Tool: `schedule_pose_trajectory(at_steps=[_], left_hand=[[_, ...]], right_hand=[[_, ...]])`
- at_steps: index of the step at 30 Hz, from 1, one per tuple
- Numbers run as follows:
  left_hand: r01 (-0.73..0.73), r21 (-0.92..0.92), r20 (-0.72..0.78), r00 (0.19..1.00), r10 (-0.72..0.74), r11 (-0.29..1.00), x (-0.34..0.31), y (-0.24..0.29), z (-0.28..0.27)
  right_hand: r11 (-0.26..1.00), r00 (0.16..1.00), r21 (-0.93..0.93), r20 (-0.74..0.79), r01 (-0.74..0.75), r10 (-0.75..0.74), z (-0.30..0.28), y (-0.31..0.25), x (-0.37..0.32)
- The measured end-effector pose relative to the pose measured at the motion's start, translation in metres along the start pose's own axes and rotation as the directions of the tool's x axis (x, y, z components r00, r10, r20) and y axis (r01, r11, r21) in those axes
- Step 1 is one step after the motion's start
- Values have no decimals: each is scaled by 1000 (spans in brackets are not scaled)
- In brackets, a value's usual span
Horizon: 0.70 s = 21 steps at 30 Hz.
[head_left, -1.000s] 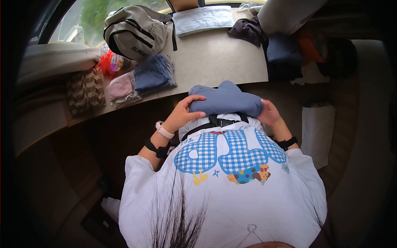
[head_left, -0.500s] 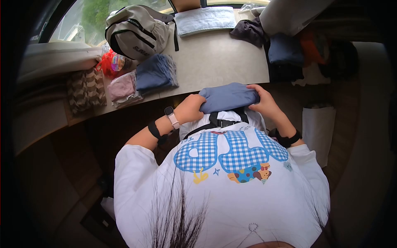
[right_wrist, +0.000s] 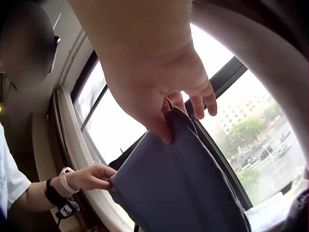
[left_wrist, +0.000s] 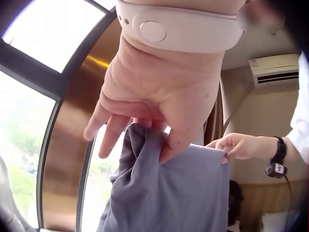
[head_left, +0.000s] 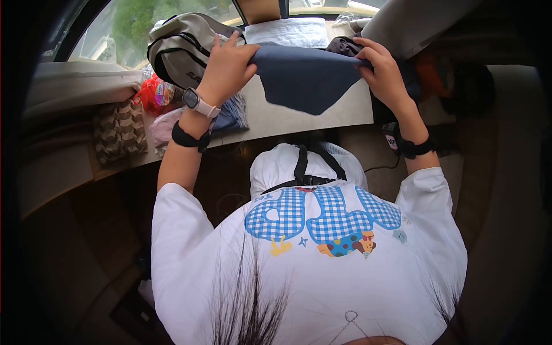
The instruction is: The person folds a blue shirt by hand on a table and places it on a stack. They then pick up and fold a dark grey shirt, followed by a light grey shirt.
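Observation:
A blue-grey cloth (head_left: 305, 80) hangs stretched between both hands, raised over the pale counter (head_left: 345, 109). My left hand (head_left: 227, 66) pinches one upper corner between thumb and finger, its other fingers spread. At the opposite upper corner, my right hand (head_left: 384, 75) grips the edge in the same way. In the left wrist view the cloth (left_wrist: 193, 188) falls in loose folds below the left thumb. The right wrist view shows the cloth's (right_wrist: 169, 183) flat side and its layered edge hanging below the right thumb.
A beige backpack (head_left: 172, 57) stands at the back left by the window. Behind the cloth lie a folded white towel (head_left: 287, 33) and a dark bundle (head_left: 343, 47). Folded blue clothing (head_left: 234, 115), a pink packet (head_left: 163, 129), a red bag (head_left: 152, 96) and a brown patterned bag (head_left: 119, 132) sit at the left.
The cloth was a folded bundle at the lap, held at both sides. Both hands have lifted it up and forward, and it now hangs opened out from its upper corners.

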<state>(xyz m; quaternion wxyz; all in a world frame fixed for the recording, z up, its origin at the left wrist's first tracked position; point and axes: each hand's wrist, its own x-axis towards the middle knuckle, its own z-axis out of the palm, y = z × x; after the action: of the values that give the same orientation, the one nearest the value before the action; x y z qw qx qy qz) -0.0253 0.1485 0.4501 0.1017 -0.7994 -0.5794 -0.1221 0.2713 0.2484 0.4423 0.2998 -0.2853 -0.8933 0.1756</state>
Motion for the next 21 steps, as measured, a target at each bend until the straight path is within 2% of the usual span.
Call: schedule_pose_trajectory(at_steps=[3,5,6,7,9,12,14,17,18,21], left_hand=[[3,-112,1,1000,-3,994,-5,0,2],[35,-343,76,997,-9,939,-18,4,14],[57,-399,120,993,-10,915,-27,9,26],[74,-446,148,989,-8,892,-37,13,45],[86,-488,194,981,12,868,-64,18,101],[204,-603,337,941,15,771,-113,24,196],[326,-612,456,890,-15,721,-149,35,253],[539,-487,758,652,26,688,-159,45,289],[555,-515,735,678,3,654,-160,46,293],[689,-458,832,555,-3,562,-154,38,303]], right_hand=[[991,998,127,49,-34,28,12,12,-11],[970,987,212,134,-120,93,21,12,-26],[959,975,226,176,-171,132,31,13,-40],[950,965,232,210,-208,160,45,20,-55],[919,903,231,370,-318,220,76,35,-86],[880,804,214,536,-425,258,146,69,-139],[842,684,145,662,-519,308,188,85,-174],[787,630,183,713,-589,306,227,99,-202],[790,630,187,718,-584,295,233,101,-204],[624,521,217,775,-751,357,246,113,-205]])
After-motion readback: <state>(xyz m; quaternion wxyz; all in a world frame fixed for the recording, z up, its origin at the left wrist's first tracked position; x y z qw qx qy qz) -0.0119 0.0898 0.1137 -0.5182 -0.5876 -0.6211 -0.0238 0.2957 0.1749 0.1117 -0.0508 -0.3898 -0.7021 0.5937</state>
